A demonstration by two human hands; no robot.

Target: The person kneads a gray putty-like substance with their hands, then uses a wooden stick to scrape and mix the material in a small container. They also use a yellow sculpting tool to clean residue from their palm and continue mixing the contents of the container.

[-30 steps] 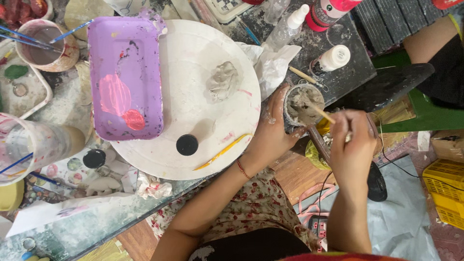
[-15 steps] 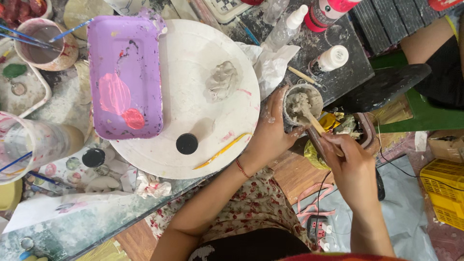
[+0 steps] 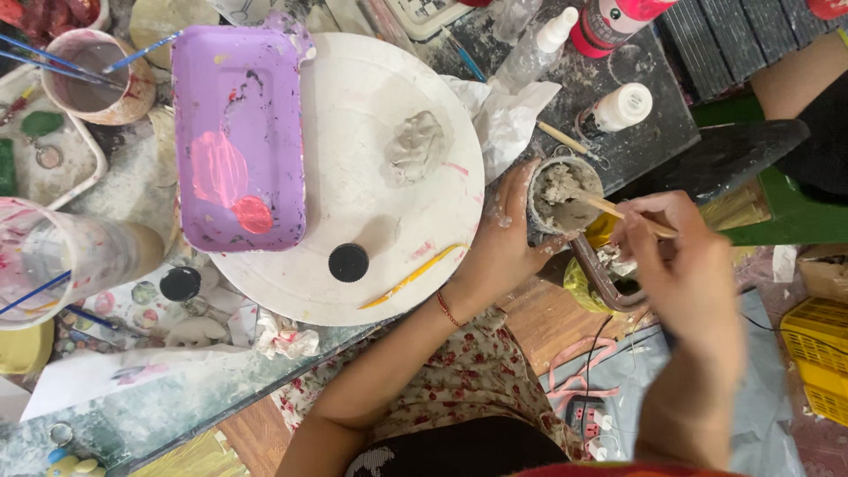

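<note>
The left hand (image 3: 508,243) is gripping the small cup (image 3: 565,196) firmly; the right hand (image 3: 685,265), at its 3 o'clock, is pinching a wooden stick (image 3: 609,208), stirring the grey paste. Slow stirring is probably keeping it inside.

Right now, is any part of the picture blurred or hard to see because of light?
Head view: the right hand with the wooden stick is softly motion-blurred; the left hand around the small cup is sharper. Light is even and soft, with no strong glare on the white round board.
</note>
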